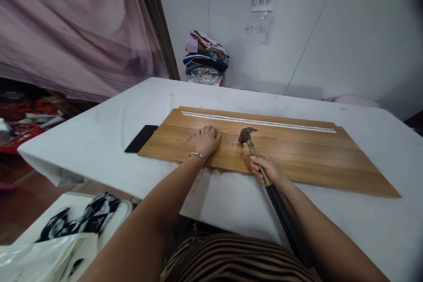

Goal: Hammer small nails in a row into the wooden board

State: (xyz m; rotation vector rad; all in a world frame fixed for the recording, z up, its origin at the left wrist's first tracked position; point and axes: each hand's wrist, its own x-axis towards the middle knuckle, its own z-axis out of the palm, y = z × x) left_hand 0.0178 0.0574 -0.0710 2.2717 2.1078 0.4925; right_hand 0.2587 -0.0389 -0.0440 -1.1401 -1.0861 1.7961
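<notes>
My right hand (pixel 267 171) is wrapped round the upper handle of a claw hammer (pixel 257 158). Its rusty head is low over a wooden board (pixel 307 154), by a row of small nail heads in the wood; whether it touches them I cannot tell. On the board's left part rests my left hand (pixel 207 140), palm down with the fingers fairly straight. Just left of those fingers lie a few loose nails (pixel 189 139). Two white strips with markings (pixel 257 122) run along the board's far edge.
The board lies on a white-covered table (pixel 132 105). A black flat object (pixel 142 139) pokes out at the board's left end. Folded clothes (pixel 206 59) are stacked by the wall, which carries paper notes (pixel 259 28). A chair with a patterned cloth (pixel 95 213) stands at lower left.
</notes>
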